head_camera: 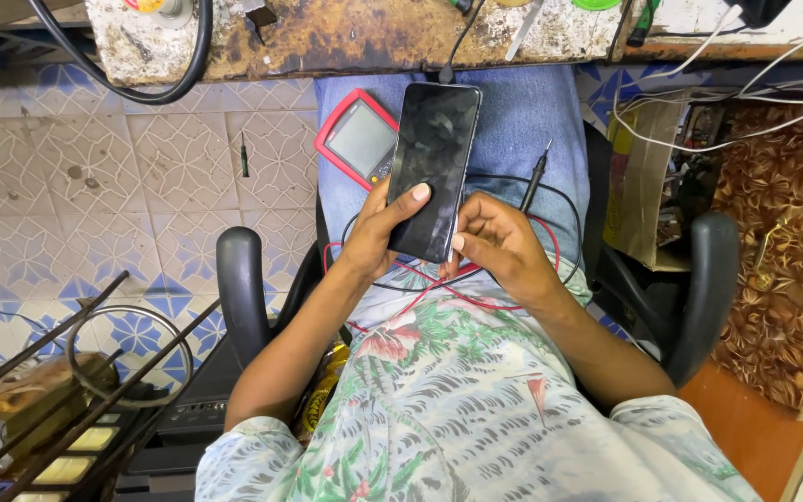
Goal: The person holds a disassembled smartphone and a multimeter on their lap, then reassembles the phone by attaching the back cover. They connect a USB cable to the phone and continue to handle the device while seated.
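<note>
Both hands (pixel 439 237) closed around a dark smartphone (pixel 434 167)

Seated in an office chair (pixel 239 279), 2 hands over the lap. Smartphone (pixel 434 167) between left hand (pixel 378 228) at 9 o'clock and right hand (pixel 504 246) at 3 o'clock, touching both. Multimeter (pixel 357 139) on the thigh at 10 o'clock of the smartphone, partly beneath it. Probe (pixel 536 181) at 3 o'clock, leads (pixel 457 293) across the lap. Workbench (pixel 346 37) at 12 o'clock. Screwdriver (pixel 244 156) on the floor at 9 o'clock.
</note>
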